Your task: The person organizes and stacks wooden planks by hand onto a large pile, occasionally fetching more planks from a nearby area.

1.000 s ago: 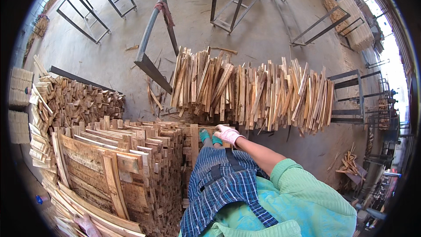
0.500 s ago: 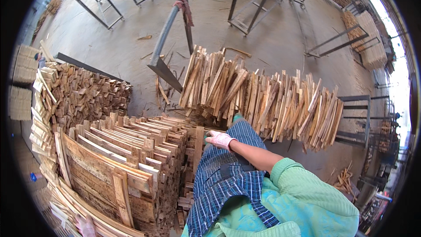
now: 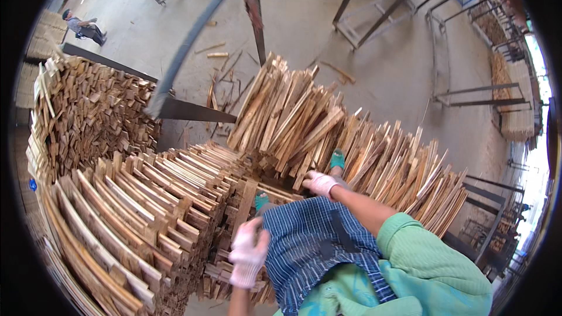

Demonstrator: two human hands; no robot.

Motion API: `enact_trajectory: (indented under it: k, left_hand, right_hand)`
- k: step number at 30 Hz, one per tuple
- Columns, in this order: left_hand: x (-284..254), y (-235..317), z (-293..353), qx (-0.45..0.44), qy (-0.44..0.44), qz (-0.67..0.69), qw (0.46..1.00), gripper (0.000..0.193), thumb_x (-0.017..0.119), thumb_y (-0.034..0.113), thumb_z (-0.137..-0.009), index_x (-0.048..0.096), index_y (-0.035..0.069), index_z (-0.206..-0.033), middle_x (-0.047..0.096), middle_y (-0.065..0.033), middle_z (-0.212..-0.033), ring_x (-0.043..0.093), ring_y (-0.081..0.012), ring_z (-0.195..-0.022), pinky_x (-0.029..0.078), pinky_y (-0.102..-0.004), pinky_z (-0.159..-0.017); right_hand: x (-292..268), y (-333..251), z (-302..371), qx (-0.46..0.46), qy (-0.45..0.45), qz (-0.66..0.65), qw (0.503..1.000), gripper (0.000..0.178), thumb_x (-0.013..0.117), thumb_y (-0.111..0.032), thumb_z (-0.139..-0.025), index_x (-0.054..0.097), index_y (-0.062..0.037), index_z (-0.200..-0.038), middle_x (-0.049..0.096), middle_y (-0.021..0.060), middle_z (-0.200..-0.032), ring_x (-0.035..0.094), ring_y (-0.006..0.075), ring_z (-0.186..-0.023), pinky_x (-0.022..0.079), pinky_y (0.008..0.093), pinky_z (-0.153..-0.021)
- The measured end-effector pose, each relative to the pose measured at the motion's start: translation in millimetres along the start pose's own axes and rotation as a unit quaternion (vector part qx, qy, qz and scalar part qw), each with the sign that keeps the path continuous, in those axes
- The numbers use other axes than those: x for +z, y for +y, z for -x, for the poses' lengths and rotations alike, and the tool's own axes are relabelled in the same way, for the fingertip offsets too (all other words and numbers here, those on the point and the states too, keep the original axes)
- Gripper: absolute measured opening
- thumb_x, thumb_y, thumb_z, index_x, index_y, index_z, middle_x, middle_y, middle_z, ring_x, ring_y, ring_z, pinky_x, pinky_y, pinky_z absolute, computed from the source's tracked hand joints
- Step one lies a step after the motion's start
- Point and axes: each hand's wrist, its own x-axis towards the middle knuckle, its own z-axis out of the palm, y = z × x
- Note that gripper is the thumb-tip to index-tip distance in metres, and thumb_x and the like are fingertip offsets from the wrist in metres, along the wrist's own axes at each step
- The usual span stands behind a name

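My right hand (image 3: 321,184), in a pale pink glove, reaches over the near edge of a long row of wooden sticks (image 3: 287,111). Its fingers are extended close to the stick ends; whether they touch is unclear. In front of my checked blue apron, my left hand (image 3: 249,251), gloved alike, hovers with thumb and fingers apart and nothing in it. Beside it on the left stands a tall stack of wooden slats (image 3: 134,205) with small blocks between the layers. A flat upright board (image 3: 242,205) stands at that stack's right end.
A metal frame (image 3: 187,52) with a cloth tied on it rises behind the sticks. A big pile of short wood (image 3: 105,111) fills the left. Bare metal racks (image 3: 374,23) stand farther off. Scraps litter the floor (image 3: 293,23). A person (image 3: 85,26) is at the far left.
My left hand has come from the lower left, by the slat stack, to the front of my apron. My right hand has left my lap and moved right to the sticks. The view has shifted.
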Motion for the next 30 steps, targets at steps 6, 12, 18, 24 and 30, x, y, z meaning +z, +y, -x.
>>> enact_trajectory:
  k: [6,12,18,24,30]
  left_hand:
    - [200,-53,-161,-0.142,-0.244,0.137,0.950,0.044,0.060,0.026,-0.096,0.059,0.001,-0.131,0.065,-0.0214,-0.121,0.064,-0.0317,-0.112,0.050,-0.0383,-0.100]
    - [354,-211,-333,-0.045,-0.310,-0.014,0.950,0.055,0.059,0.030,-0.093,0.051,0.003,-0.140,0.056,-0.0239,-0.136,0.054,-0.0383,-0.128,0.042,-0.0413,-0.111]
    - [456,-379,-412,-0.112,-0.166,-0.261,0.944,0.090,0.055,0.052,-0.095,0.016,0.004,-0.161,0.029,-0.0245,-0.162,0.030,-0.0405,-0.149,0.023,-0.0481,-0.124]
    - [477,-413,-418,-0.183,-0.046,-0.352,0.917,0.097,0.049,0.069,-0.093,0.016,0.009,-0.162,0.038,-0.0232,-0.158,0.043,-0.0435,-0.137,0.030,-0.0535,-0.115]
    - [465,-384,-406,-0.274,-0.101,-0.269,0.918,0.105,0.069,0.066,-0.082,0.023,0.012,-0.160,0.041,-0.0253,-0.150,0.046,-0.0442,-0.134,0.041,-0.0553,-0.108]
  right_hand:
    - [-30,99,-84,0.064,0.122,-0.112,0.984,0.050,0.057,-0.033,-0.095,0.056,-0.0032,-0.135,0.071,0.0189,-0.111,0.071,0.0312,-0.094,0.056,0.0421,-0.081]
    - [40,210,-268,0.033,0.121,-0.206,0.971,0.056,0.058,-0.038,-0.093,0.058,0.0005,-0.135,0.070,0.0165,-0.107,0.068,0.0258,-0.092,0.053,0.0370,-0.081]
    - [45,198,-379,0.089,0.136,-0.399,0.902,0.081,0.064,-0.048,-0.095,0.033,-0.0009,-0.154,0.063,0.0194,-0.119,0.065,0.0272,-0.095,0.053,0.0371,-0.077]
    - [59,179,-445,0.154,0.146,-0.523,0.826,0.117,0.067,-0.068,-0.086,-0.001,-0.0125,-0.164,0.038,0.0233,-0.159,0.057,0.0390,-0.127,0.046,0.0459,-0.103]
    - [70,185,-479,0.146,0.187,-0.626,0.743,0.129,0.076,-0.066,-0.080,-0.007,-0.0142,-0.163,0.005,0.0166,-0.170,0.018,0.0392,-0.153,0.033,0.0592,-0.114]
